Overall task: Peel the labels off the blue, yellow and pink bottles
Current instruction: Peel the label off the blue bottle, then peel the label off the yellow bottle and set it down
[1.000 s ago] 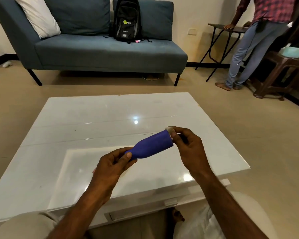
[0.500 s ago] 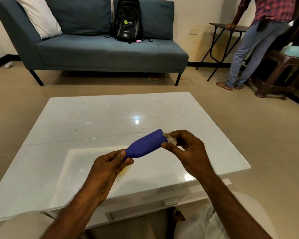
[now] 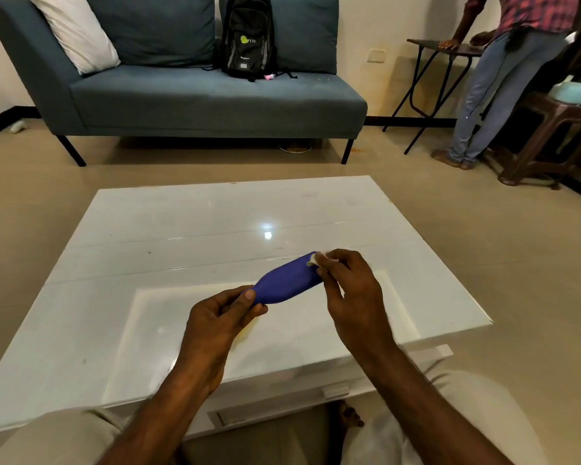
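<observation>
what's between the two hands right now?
Head view: only the blue bottle spans it, left hand pinching its narrow end, right hand pinching whitish label scrap at its wide end.

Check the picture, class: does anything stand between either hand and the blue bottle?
Nothing visible does. The left hand already grips the narrow end of the blue bottle, and the right hand pinches a pale scrap at its wide end, held above the white table.

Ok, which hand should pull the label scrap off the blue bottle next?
Right. The right hand already pinches the whitish label scrap at the wide end of the blue bottle, while the left hand is occupied gripping its narrow end, steadying it above the table.
</observation>
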